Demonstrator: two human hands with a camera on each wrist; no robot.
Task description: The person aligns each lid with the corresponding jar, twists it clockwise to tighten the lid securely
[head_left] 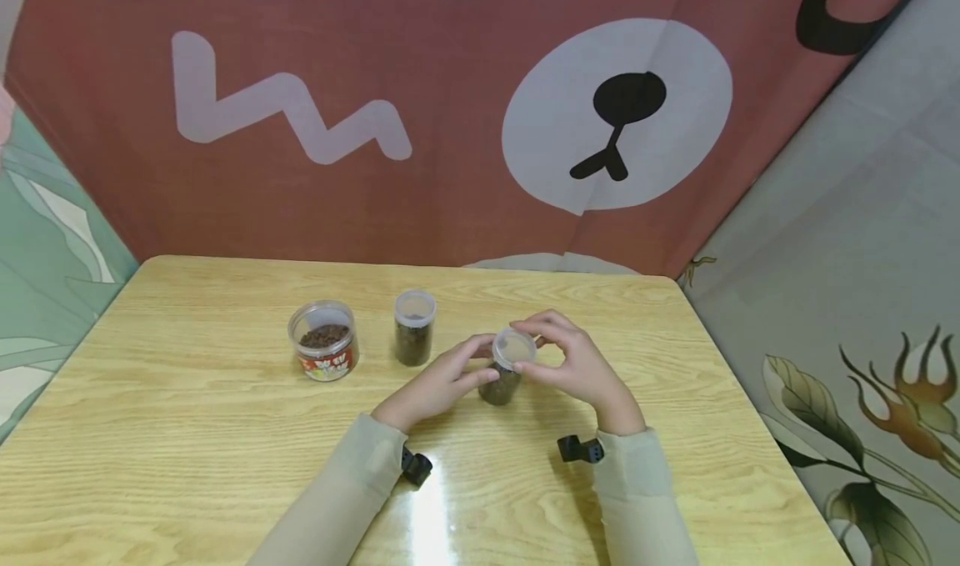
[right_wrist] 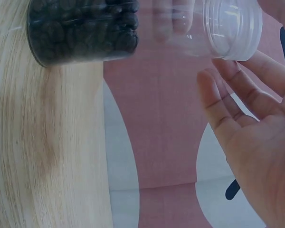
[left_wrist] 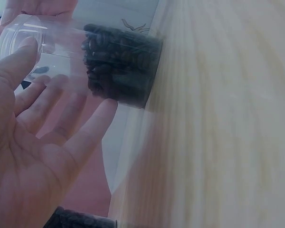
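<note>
A clear jar (head_left: 498,389) part-filled with dark beans (left_wrist: 118,64) that look like coffee beans stands upright on the table, with a translucent lid (head_left: 514,346) on its mouth. My left hand (head_left: 442,380) holds the jar's upper body, thumb on the near side and fingers around the far side. From the right, my right hand (head_left: 573,364) grips the lid's rim between thumb and fingers. In the right wrist view the lid (right_wrist: 235,28) sits on the jar's mouth, the right fingertips at its edge; the thumb is mostly cut off by the frame.
A second lidded jar (head_left: 414,345) of dark contents stands left of my hands. Farther left is a wider clear tub (head_left: 327,364) with a red label and brown bits inside. The wooden table (head_left: 187,466) meets a patterned cloth (head_left: 450,207) at its back edge.
</note>
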